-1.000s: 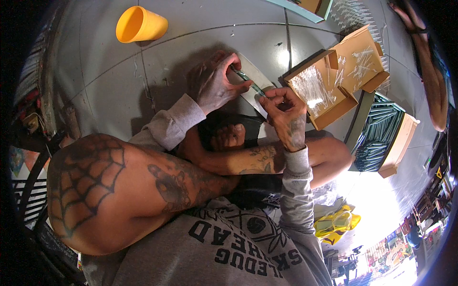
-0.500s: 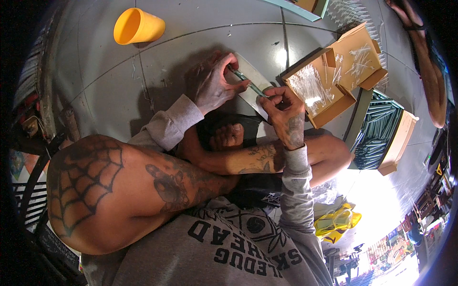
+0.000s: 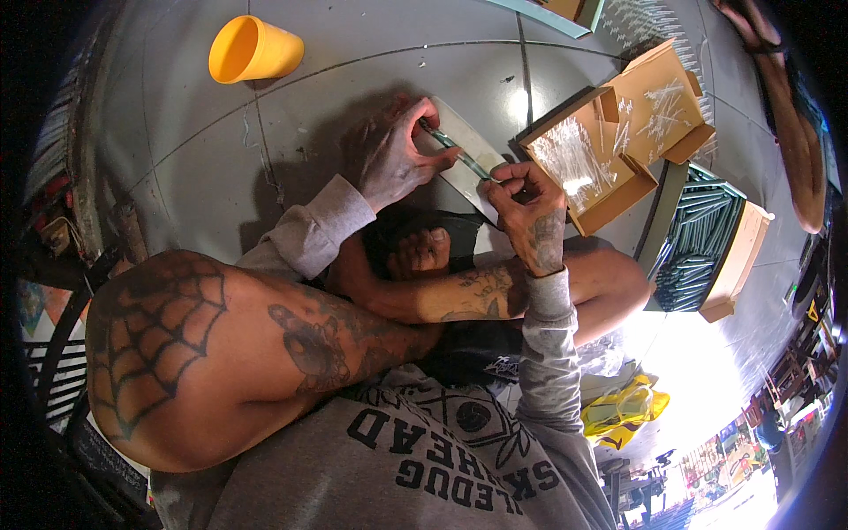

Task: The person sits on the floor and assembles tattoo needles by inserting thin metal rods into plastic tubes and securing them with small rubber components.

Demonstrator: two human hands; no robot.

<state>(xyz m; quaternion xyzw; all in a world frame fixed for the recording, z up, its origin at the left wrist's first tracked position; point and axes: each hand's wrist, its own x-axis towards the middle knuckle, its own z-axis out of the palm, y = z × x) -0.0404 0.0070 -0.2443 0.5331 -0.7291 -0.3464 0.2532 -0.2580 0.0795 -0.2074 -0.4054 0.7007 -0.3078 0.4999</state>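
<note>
A slim, dark green pen-like tube [image 3: 469,162] is held at a slant between my two hands. My left hand [image 3: 397,159] is closed on its upper left end, with thumb and forefinger curled round it. At the lower right end, my right hand [image 3: 530,208] pinches it with the fingertips, which hide that tip. Behind and under the tube lies a long pale grey flat strip [image 3: 459,115], partly covered by both hands. To the right of my right hand is an open brown carton [image 3: 638,184] holding many thin clear-white sticks [image 3: 570,155].
An open box [image 3: 745,265] full of similar green tubes [image 3: 707,221] stands farther right. Rows of thin clear pieces [image 3: 649,22] stand at the far right. A yellow cup [image 3: 265,50] lies far left. Another person's limb [image 3: 795,132] shows at the right edge; a yellow bag [image 3: 625,412] lies near right.
Both hands keep their hold on the green tube, with only a slight shift of the right fingers. The whole view has moved a little.
</note>
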